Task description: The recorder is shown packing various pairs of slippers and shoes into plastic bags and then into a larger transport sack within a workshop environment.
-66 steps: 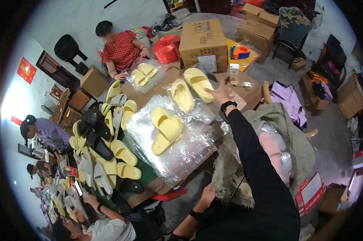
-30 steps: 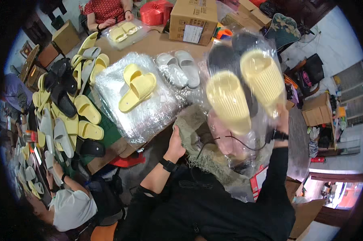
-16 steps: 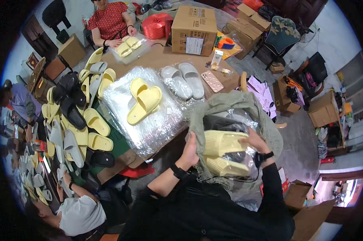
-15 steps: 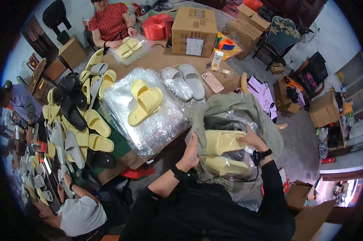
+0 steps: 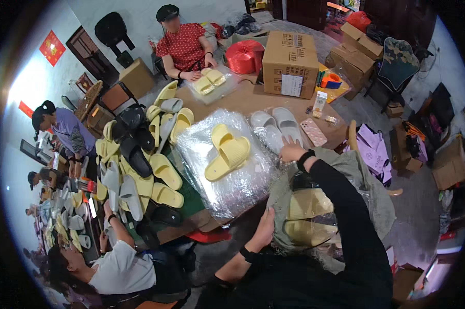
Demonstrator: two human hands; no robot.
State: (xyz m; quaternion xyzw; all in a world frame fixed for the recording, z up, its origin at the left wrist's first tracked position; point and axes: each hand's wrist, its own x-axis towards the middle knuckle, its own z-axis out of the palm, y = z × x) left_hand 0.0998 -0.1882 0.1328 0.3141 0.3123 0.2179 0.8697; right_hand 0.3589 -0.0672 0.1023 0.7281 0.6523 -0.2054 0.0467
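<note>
In the head view, your right hand (image 5: 293, 151) is spread loosely at the near ends of the 2 grey slippers (image 5: 287, 123) on the desk (image 5: 243, 102), so gather both together through their clear wrap while your left hand (image 5: 264, 229) grips the edge of the sack (image 5: 379, 206). Compared with 0.5 s ago, your right hand has left the yellow slippers (image 5: 311, 204) inside the sack and reached the grey pair.
</note>
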